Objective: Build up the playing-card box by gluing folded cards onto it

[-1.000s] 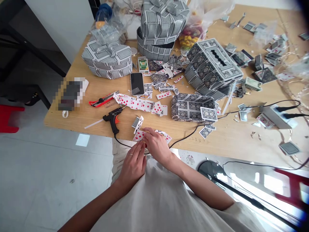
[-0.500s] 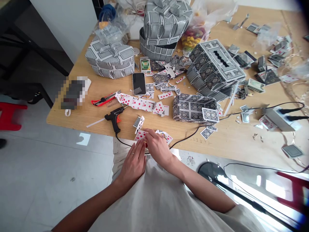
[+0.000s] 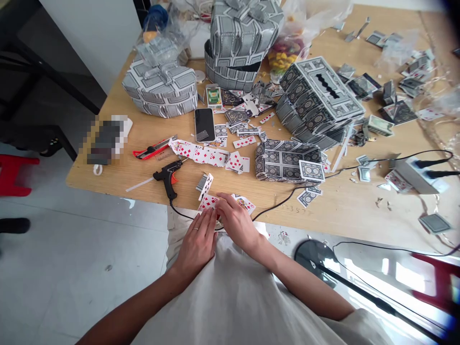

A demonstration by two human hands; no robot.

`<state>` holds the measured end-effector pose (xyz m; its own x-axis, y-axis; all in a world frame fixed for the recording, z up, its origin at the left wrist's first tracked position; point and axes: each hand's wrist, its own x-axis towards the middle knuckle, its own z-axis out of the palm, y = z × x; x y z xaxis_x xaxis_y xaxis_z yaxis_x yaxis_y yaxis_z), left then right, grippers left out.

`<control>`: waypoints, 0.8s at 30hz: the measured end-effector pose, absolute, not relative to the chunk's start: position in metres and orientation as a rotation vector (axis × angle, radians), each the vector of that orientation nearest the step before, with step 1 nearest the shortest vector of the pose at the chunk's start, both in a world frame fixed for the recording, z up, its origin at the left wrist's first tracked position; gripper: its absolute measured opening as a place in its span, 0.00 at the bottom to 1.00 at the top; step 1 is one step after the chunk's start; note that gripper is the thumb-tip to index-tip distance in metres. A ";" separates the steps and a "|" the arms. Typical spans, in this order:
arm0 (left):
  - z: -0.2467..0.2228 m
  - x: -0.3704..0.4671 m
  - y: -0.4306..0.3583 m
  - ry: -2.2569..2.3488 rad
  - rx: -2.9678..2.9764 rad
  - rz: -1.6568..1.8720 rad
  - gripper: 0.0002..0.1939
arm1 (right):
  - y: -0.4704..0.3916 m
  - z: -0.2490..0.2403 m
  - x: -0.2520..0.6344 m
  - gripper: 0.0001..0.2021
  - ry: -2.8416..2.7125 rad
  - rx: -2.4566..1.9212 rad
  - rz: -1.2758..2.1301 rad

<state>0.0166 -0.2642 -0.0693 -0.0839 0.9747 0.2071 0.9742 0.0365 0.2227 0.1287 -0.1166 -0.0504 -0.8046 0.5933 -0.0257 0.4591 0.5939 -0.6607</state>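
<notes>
At the table's front edge, my left hand point(image 3: 198, 235) lies with its fingers stretched and side by side, pressing on playing cards point(image 3: 207, 203) that show red diamonds. My right hand point(image 3: 235, 218) has its fingers bent and closed on the same cards, and the pinched edge is partly hidden. One card stands tilted up from the group, and a face card point(image 3: 245, 203) sticks out past my right hand. Left of the cards lies a black glue gun point(image 3: 167, 178) with an orange trigger. Beyond it is a strip of joined cards point(image 3: 201, 154).
A red utility knife point(image 3: 154, 148) and a phone point(image 3: 204, 124) lie further back. An open card-made tray point(image 3: 287, 160) sits to the right, with a slotted box point(image 3: 319, 96) behind. Woven boxes point(image 3: 161, 91) stand at the back. A black cord crosses the table to a power strip point(image 3: 420, 175).
The view has shifted slightly. Both hands stay on the cards with almost no movement. A dark foot shows further into view at the left edge.
</notes>
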 end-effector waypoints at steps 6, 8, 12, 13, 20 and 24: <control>-0.067 0.016 -0.262 2.284 2.117 0.518 0.29 | -0.121 -0.057 0.141 0.20 -2.595 -0.725 1.014; -0.066 0.016 -0.262 2.280 2.112 0.525 0.29 | -0.122 -0.059 0.143 0.22 -2.594 -0.700 1.001; -0.065 0.017 -0.259 2.289 2.071 0.537 0.29 | -0.122 -0.061 0.144 0.24 -2.617 -0.653 0.941; -0.065 0.017 -0.259 2.297 2.058 0.537 0.30 | -0.122 -0.061 0.143 0.23 -2.625 -0.646 0.927; -0.069 0.020 -0.257 2.313 2.017 0.530 0.33 | -0.121 -0.059 0.143 0.21 -2.668 -0.644 0.912; -0.073 0.022 -0.258 2.327 2.022 0.560 0.36 | -0.122 -0.059 0.143 0.20 -2.671 -0.633 0.896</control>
